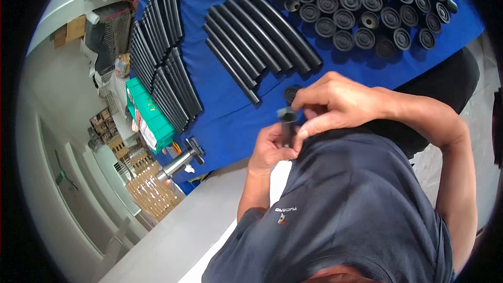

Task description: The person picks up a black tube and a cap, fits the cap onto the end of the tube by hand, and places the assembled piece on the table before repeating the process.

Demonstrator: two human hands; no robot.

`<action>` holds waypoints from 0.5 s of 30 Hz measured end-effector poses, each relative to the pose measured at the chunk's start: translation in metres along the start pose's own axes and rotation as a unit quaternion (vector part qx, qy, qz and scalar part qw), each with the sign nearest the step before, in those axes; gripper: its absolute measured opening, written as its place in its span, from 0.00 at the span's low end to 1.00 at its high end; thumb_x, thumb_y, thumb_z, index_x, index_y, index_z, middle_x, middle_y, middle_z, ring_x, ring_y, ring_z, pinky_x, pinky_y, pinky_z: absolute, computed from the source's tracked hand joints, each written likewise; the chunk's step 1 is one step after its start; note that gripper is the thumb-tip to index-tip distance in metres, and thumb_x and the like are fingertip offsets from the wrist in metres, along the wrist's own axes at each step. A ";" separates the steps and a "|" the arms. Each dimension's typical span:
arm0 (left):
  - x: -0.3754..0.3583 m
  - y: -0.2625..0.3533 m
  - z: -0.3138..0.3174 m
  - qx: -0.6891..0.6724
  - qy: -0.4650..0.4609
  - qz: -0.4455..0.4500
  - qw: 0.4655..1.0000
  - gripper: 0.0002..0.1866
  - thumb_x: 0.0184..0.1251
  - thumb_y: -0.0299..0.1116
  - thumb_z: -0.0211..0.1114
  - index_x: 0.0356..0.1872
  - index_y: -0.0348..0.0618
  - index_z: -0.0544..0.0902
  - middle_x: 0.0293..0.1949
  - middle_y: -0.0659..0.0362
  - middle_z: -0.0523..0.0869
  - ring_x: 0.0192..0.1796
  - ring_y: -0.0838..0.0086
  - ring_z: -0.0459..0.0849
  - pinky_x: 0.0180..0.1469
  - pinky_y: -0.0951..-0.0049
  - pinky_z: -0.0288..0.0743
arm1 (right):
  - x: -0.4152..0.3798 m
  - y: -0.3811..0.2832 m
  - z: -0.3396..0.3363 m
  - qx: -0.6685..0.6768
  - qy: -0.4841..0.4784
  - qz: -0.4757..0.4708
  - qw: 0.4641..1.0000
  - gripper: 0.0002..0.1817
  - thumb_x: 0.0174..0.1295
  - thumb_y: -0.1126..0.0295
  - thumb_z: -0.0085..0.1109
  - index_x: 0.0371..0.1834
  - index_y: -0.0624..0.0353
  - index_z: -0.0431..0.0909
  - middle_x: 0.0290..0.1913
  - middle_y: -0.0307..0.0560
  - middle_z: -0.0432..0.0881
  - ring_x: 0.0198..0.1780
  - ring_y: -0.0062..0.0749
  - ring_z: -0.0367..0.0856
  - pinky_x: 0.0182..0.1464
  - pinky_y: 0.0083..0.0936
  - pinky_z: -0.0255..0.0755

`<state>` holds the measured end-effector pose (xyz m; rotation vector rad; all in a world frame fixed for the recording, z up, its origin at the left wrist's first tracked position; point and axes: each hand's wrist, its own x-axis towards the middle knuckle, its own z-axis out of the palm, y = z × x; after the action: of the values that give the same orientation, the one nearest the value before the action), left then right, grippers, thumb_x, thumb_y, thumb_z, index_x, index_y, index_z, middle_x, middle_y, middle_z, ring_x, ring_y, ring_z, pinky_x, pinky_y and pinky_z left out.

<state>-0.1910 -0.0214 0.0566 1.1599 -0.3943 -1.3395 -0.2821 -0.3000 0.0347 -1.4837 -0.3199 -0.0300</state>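
My left hand [270, 149] is closed around a short black tube [287, 128], close in front of my shirt. The tube's upper end is blurred and looks greyish. My right hand [338, 102] is curled over the same tube from the other side, its thumb low against it and a fingertip near the upper end. Some of its fingers are hidden behind the hand. Just beyond these fingers, a round black cap [292, 93] lies on the blue tablecloth [225, 126].
Several long black tubes [262, 31] lie side by side beyond my hands, with more tube rows [175, 84] to the left. Many round black caps [351, 0] crowd the far right. A green crate [157, 120] and a metal cylinder with a black knob [181, 160] stand at the left edge.
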 end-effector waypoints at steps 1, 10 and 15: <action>0.001 0.005 -0.001 -0.045 0.020 0.048 0.998 0.22 0.71 0.43 0.74 0.54 0.34 0.81 0.36 0.56 0.83 0.33 0.71 0.82 0.35 0.69 0.78 | -0.001 -0.003 -0.004 -0.024 0.026 -0.007 0.999 0.16 0.67 0.62 0.73 0.48 0.63 0.84 0.26 0.45 0.83 0.27 0.32 0.83 0.31 0.29 0.74; -0.007 0.040 0.002 -0.284 0.091 0.193 0.935 0.21 0.78 0.45 0.67 0.63 0.46 0.78 0.57 0.52 0.84 0.69 0.50 0.77 0.68 0.50 0.80 | 0.003 0.002 0.005 -0.110 0.050 -0.056 0.991 0.25 0.66 0.66 0.71 0.64 0.62 0.77 0.38 0.48 0.82 0.29 0.33 0.83 0.32 0.32 0.78; 0.004 -0.023 -0.003 -0.479 0.054 0.130 0.866 0.20 0.79 0.42 0.64 0.64 0.45 0.79 0.71 0.47 0.78 0.81 0.49 0.64 0.68 0.47 0.83 | 0.003 0.002 0.010 -0.062 0.005 -0.013 0.998 0.25 0.64 0.77 0.60 0.67 0.63 0.76 0.44 0.55 0.83 0.36 0.42 0.87 0.39 0.37 0.82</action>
<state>-0.1996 -0.0191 0.0353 0.3161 0.2067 -1.0048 -0.2810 -0.2897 0.0341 -1.6024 -0.3345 -0.0806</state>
